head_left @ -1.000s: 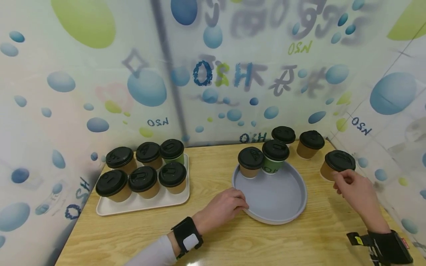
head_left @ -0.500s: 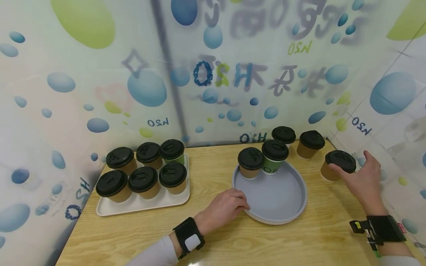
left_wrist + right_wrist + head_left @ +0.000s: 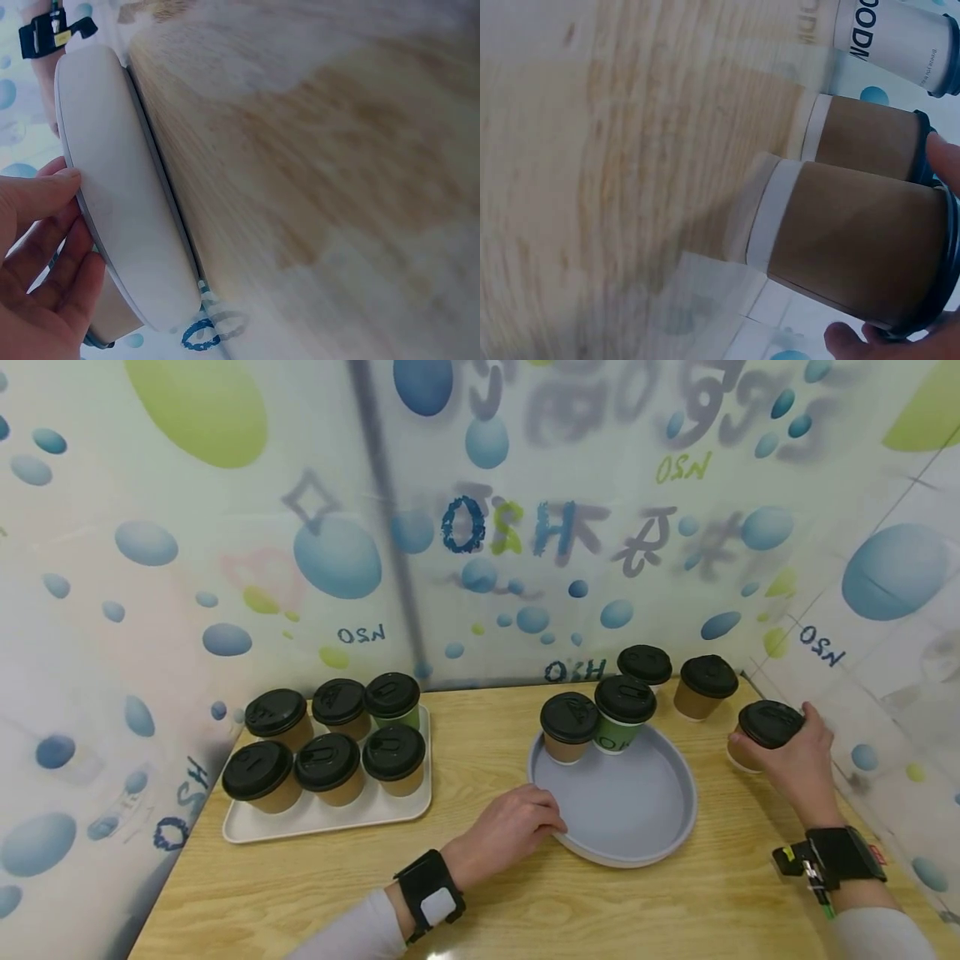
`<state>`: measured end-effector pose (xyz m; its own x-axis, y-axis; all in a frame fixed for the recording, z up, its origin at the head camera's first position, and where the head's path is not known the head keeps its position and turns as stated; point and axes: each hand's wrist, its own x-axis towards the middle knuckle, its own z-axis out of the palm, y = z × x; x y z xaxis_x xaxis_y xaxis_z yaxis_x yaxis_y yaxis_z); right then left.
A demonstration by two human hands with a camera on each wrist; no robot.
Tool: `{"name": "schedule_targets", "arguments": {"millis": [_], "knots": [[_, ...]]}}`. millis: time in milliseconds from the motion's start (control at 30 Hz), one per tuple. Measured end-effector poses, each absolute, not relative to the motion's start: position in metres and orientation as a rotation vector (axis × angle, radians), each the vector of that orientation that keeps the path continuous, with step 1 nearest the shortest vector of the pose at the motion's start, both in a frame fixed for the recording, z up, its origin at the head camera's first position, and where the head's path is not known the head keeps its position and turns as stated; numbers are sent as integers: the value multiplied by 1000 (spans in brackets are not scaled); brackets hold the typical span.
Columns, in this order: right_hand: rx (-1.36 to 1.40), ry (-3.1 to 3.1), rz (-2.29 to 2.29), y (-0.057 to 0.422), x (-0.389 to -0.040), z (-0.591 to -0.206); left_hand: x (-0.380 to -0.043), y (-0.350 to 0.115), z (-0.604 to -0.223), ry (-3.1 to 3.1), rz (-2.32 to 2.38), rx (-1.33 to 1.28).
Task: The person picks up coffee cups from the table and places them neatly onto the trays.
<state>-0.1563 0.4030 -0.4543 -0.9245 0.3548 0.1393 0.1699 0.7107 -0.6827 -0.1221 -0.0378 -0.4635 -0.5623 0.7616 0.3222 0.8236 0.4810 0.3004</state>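
Observation:
My right hand (image 3: 801, 770) is around a brown paper coffee cup (image 3: 769, 725) with a black lid, at the table's right side. In the right wrist view this cup (image 3: 855, 236) stands upright on the wood, thumb on one side near the lid and fingers on the other. With the left hand (image 3: 512, 828) I pinch the near-left rim of a round grey tray (image 3: 615, 814). The left wrist view shows the thumb against the edge of the tray (image 3: 124, 187). Toward the tray's back left stand a brown cup (image 3: 567, 728) and a green cup (image 3: 621, 714), both lidded.
Several lidded cups fill a white rectangular tray (image 3: 330, 822) on the left. Behind the round tray stand a white lidded cup (image 3: 645, 665) and another brown cup (image 3: 705, 687). A patterned sheet (image 3: 480, 593) rises along the back edge of the wooden table (image 3: 525, 910).
My right hand first had its fingertips together before the cup, then spread thumb and fingers, and now holds the cup near its lid. The left hand has stayed at the tray rim.

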Motion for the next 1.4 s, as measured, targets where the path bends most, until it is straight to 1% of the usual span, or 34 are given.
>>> {"name": "schedule_targets", "arguments": {"millis": [167, 567, 767, 1100, 1400], "knots": [[-381, -2670, 992, 403, -156, -459, -123, -38, -465, -2578, -652, -1389], [-450, -2677, 949, 405, -152, -463, -121, -34, -464, -2568, -634, -1402], [-403, -2643, 933, 406, -152, -463, -121, -33, -465, -2586, -654, -1383], [-360, -2584, 956, 398, -145, -441, -120, -35, -462, -2606, -691, -1355], [-256, -2528, 965, 371, -128, -417, -120, -38, -463, -2606, -701, -1342]]}}
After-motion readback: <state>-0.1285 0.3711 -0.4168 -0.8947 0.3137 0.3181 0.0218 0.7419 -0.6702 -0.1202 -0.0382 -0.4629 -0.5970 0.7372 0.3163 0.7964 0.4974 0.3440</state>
